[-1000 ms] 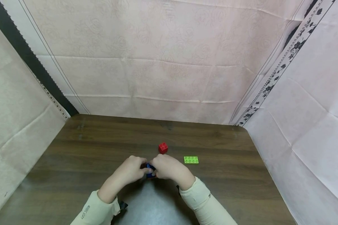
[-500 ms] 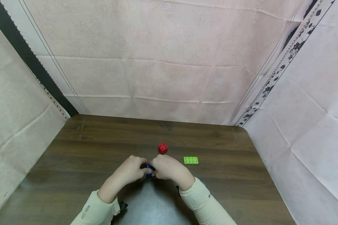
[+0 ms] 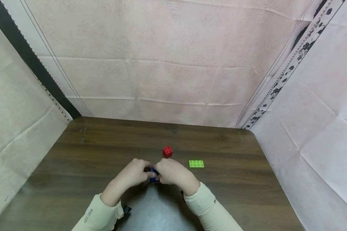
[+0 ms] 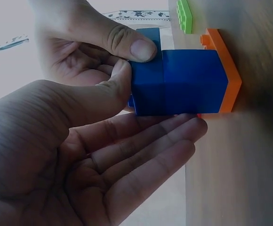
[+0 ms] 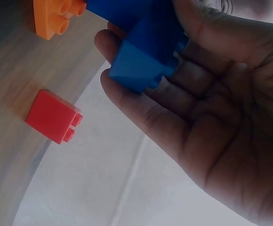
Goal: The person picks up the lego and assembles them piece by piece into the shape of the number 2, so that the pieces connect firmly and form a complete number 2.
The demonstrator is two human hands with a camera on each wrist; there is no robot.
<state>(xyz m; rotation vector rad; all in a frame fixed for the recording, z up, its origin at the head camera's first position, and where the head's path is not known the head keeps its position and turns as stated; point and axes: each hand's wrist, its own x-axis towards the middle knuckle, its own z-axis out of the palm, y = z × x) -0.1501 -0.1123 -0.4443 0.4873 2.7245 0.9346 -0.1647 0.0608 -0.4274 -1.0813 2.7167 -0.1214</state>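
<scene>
In the left wrist view, an orange flat brick [image 4: 231, 80] lies on the wooden table. A blue brick [image 4: 197, 80] stands on it, with its studs at one end uncovered. Another blue brick [image 4: 148, 94] sits on top of that, its side lined up with the lower one. My left hand [image 3: 136, 174] holds the upper blue brick between thumb and fingers. From the other side my right hand [image 3: 174, 172] grips the same brick, thumb on its near face and fingers behind. Seen from the head, the hands cover most of the stack.
A red brick [image 3: 167, 151] stands on the wooden table [image 3: 104, 141] just beyond my right hand. Further right lies a flat lime green brick [image 3: 196, 164]. Pale cloth [image 3: 162, 80] hangs behind the table and along both sides.
</scene>
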